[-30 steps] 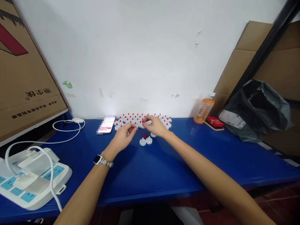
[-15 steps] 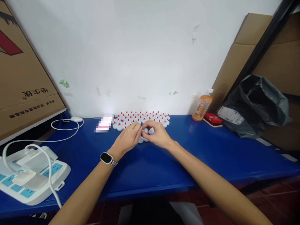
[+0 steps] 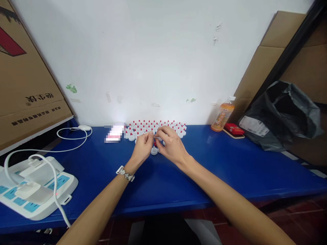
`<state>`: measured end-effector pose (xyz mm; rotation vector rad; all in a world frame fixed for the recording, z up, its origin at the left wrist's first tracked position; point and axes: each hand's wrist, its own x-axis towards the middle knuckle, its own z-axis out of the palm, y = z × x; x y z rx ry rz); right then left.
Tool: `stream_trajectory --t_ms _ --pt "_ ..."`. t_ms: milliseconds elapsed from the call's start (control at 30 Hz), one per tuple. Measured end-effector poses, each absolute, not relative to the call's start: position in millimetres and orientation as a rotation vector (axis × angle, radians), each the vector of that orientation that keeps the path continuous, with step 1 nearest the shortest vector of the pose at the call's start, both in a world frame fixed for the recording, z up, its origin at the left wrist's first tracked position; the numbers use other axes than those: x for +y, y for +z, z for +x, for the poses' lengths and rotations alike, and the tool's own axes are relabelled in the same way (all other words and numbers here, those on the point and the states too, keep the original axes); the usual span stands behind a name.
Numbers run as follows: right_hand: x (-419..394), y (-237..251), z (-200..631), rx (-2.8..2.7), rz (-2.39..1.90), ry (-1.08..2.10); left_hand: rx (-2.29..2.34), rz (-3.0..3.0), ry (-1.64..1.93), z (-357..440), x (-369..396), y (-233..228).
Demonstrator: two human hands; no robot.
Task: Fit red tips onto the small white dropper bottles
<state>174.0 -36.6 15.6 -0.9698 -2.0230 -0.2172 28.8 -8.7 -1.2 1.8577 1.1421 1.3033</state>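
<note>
**Hands meet over small caps**

A smooth blue table [image 3: 178, 177] runs along a white wall. At 3 o'clock slumps a crinkled black bag [image 3: 283, 114]; at 9 o'clock lies a flat white power strip [image 3: 33, 192] with a looping cable. Rows of round white caps [image 3: 153, 127] with red tips stand at 12 o'clock. The left hand [image 3: 143, 148] and right hand [image 3: 171, 144] touch fingertips, each grip pinched around a tiny cap piece [image 3: 154, 139] just above a loose cap [image 3: 154, 151].
</note>
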Motion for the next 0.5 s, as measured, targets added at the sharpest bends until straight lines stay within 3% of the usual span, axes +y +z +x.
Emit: stream_trajectory --t_ms 367,500 --pt "-35 12 167 -1.987 -1.002 -0.300 0.961 1.582 1.247 31 -2 -6" --pt "-35 13 169 -1.938 -0.970 -0.144 1.091 1.866 1.271 25 -13 3"
